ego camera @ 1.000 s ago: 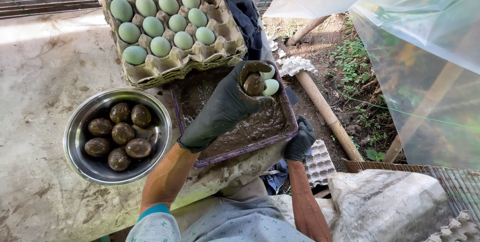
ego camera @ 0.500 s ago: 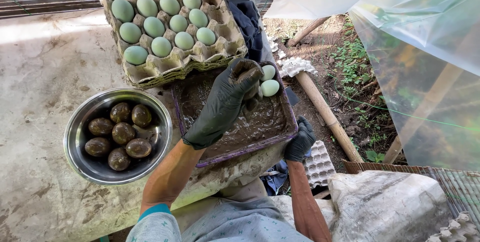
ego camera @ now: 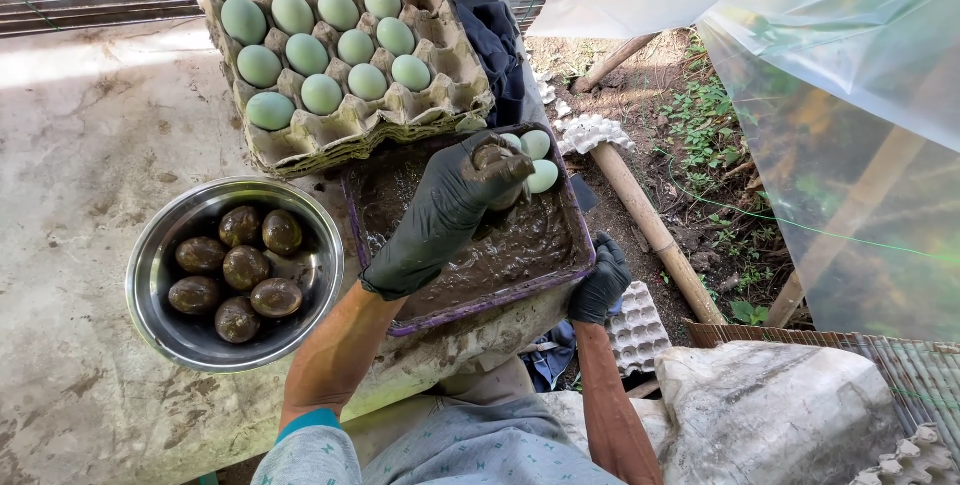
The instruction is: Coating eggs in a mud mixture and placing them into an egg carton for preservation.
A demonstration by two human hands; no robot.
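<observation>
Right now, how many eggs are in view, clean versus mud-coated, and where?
Clean green eggs in carton: 16
Clean eggs in mud tray: 2 clearly seen
Muddy eggs in bowl: 7
Muddy egg in left hand: 1
Total: 26

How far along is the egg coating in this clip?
Done: six mud-coated eggs lie in the steel bowl. In hand: the gloved left hand holds a muddy egg over the mud tray; the gloved right hand grips the tray's near corner. Left: two clean eggs at the tray's far end, plus the pale green eggs filling the carton stack.
</observation>
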